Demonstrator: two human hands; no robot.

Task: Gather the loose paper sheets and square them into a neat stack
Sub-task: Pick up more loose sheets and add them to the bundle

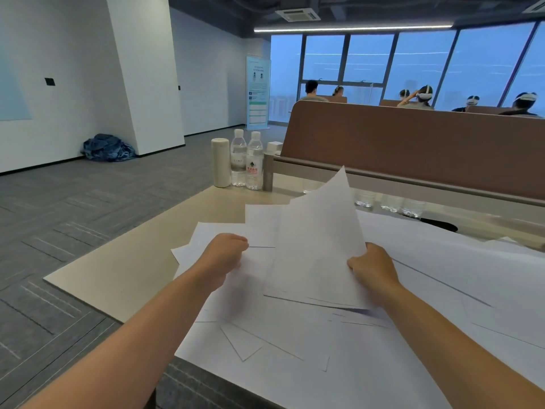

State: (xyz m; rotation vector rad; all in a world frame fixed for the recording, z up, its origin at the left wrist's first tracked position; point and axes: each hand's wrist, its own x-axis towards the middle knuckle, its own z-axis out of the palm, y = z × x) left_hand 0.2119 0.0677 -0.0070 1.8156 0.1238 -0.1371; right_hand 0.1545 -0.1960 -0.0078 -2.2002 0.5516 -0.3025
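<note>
Both arms outstretched; left hand (225, 255) fisted, right hand (372, 265) pinch grip.

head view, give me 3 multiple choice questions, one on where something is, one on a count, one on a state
1. Where do the water bottles stand?
A. far left corner of the desk
B. on the floor
C. right of the hands

2. How many labelled or clear capped bottles stand there?
A. two
B. five
C. none

3. What is the raised bunch of sheets doing?
A. lying flat
B. held tilted by the right hand
C. rolled up

Key: 1 A, they stand by the white roll; 2 A, two caps show; 3 B, the right hand grips its edge while the left hand rests on the loose sheets.
</note>
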